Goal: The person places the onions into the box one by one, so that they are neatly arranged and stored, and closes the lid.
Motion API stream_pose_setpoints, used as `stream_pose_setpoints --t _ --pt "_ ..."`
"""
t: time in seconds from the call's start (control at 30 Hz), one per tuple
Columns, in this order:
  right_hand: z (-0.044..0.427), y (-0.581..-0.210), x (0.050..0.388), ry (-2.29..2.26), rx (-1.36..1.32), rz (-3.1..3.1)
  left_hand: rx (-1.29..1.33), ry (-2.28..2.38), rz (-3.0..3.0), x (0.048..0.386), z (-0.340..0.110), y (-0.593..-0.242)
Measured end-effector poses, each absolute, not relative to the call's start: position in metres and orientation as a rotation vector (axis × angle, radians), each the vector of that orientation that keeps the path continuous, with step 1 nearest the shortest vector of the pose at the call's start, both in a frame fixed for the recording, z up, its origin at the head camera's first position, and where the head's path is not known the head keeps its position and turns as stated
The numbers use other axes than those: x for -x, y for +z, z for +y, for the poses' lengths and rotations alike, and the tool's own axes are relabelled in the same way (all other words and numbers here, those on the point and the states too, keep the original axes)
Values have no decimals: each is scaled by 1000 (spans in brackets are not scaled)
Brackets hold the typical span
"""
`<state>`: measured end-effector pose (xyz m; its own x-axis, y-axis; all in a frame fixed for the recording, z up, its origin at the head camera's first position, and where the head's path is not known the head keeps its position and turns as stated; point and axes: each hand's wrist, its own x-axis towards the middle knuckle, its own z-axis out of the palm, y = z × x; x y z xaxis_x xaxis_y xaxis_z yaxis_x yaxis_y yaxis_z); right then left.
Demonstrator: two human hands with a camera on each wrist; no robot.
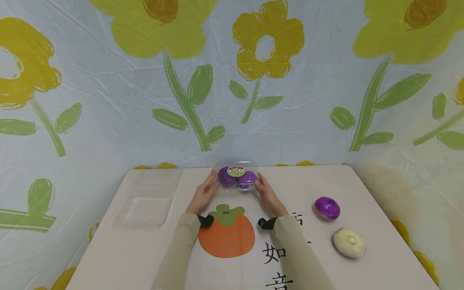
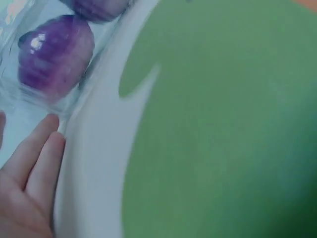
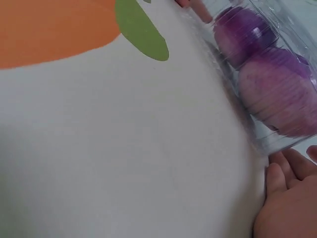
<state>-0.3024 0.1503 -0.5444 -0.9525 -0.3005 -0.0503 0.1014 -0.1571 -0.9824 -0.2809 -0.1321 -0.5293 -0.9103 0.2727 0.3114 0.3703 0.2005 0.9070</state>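
Note:
A clear plastic clamshell box [image 1: 247, 164] with an oval label [image 1: 236, 171] stands at the table's far edge. Inside it are two glossy purple round vegetables, an onion-like one [image 2: 57, 58] and another beside it [image 3: 277, 91]. My left hand [image 1: 203, 195] is at the box's left end with its fingers extended; the left wrist view shows two fingertips close to the plastic. At the right end, my right hand [image 1: 270, 196] has its fingers against the box's side and corner. The box's lid looks closed. Its far side is hidden.
Another clear plastic container [image 1: 148, 203] lies at the left of the table. On the right are a loose purple onion-like vegetable [image 1: 327, 208] and a flattened cream-coloured one [image 1: 349, 243] with a small stub. A flower-printed cloth [image 1: 290, 133] hangs behind the table.

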Motion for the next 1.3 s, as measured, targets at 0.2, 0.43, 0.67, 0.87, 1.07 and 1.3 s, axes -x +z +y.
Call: stream_pose_setpoints --t 0.2,0.43,0.67,0.87,1.07,1.3 --pt "146 -546 312 -2232 160 1886 408 -1915 -2302 292 -124 -536" --pt "144 -546 312 -2178 112 2000 260 -1944 -2233 306 -120 -562" --pt "144 -543 310 -2199 136 1990 320 -2009 -2235 292 -121 -536" --pt "145 -545 308 -2315 44 1890 272 -2100 -2210 291 -123 -536" --pt "145 -530 296 -2603 -90 1823 92 -2104 -2212 283 -135 -519" --pt "128 -481 273 -2662 -24 2158 227 -1938 -2406 257 -178 -459"
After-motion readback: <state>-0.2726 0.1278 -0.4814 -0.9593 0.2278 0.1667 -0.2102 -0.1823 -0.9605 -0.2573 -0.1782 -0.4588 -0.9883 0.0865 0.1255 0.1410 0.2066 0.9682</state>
